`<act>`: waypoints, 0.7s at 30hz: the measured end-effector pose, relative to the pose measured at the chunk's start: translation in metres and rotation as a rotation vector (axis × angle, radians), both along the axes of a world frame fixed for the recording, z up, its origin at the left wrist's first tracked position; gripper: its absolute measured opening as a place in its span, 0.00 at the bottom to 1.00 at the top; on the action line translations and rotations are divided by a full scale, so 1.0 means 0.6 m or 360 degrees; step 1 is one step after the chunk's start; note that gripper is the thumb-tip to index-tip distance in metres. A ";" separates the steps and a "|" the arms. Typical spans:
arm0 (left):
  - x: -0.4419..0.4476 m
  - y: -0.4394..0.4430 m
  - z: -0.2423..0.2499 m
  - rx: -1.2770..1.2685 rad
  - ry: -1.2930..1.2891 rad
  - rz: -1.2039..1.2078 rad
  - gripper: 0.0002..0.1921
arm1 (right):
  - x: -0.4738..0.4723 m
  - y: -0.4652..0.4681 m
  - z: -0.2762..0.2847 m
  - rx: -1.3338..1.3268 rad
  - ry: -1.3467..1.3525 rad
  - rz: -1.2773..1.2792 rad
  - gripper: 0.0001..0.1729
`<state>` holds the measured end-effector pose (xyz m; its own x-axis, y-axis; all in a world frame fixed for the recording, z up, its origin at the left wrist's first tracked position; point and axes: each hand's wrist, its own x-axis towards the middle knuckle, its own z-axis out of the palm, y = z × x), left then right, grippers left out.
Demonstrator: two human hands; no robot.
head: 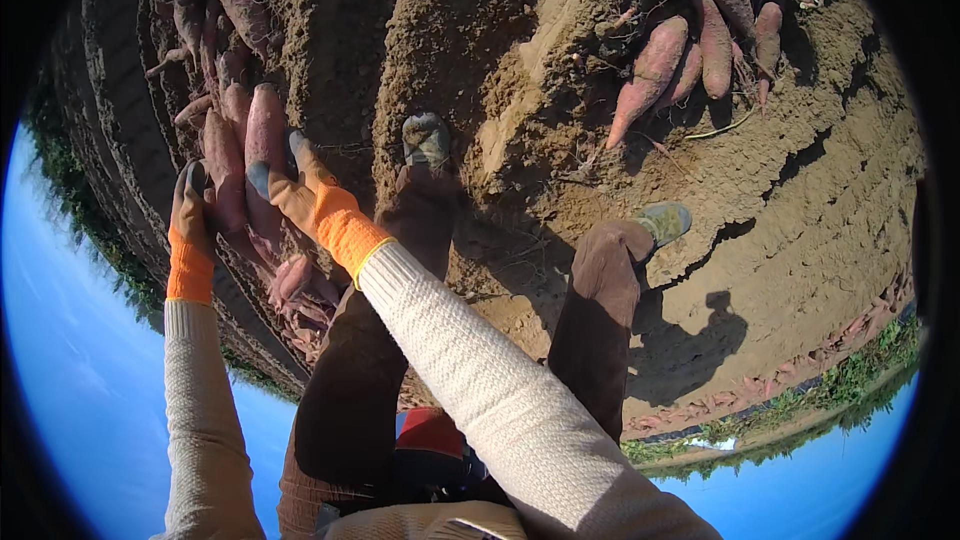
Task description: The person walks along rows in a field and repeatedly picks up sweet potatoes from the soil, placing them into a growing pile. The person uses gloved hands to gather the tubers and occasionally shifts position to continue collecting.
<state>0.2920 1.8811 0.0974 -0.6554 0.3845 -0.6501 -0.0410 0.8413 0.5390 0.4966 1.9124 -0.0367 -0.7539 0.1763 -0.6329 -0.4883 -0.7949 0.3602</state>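
My left hand, in an orange and tan glove with dark fingertips, rests against the left side of a long reddish sweet potato. Its grip is partly hidden. My right hand, gloved alike, grasps a second large sweet potato, thumb on top and fingers along its right side. Both roots lie side by side, pointing away from me. Beneath and beyond them runs a row of soil-crusted sweet potatoes. Smaller roots lie nearer to my leg.
At the upper right, another heap of sweet potatoes lies on loose, cracked soil. My left shoe and right shoe stand on the uneven ground between the rows. A further row of sweet potatoes borders green plants.
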 end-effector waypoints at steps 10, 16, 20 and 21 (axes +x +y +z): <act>0.407 -0.005 0.191 -0.1063 -0.0011 -0.2020 0.39 | 0.339 -0.015 0.193 0.0980 -0.0872 0.1381 0.45; 0.407 0.029 0.163 -0.1068 0.0228 -0.1974 0.37 | 0.461 0.038 0.383 0.1152 -0.1017 0.1940 0.42; 0.417 0.050 0.162 -0.1113 0.0337 -0.2022 0.37 | 0.467 0.112 0.446 0.1592 -0.0827 0.1979 0.38; 0.421 0.052 0.162 -0.1077 0.0425 -0.2081 0.37 | 0.464 0.129 0.444 0.1634 -0.0805 0.2020 0.37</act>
<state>0.5444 1.9124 0.1946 -0.2200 0.4608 -0.8598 0.9526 0.2913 -0.0875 0.7751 1.9897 0.2299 -0.5070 0.1261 -0.8527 0.6894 -0.5344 -0.4890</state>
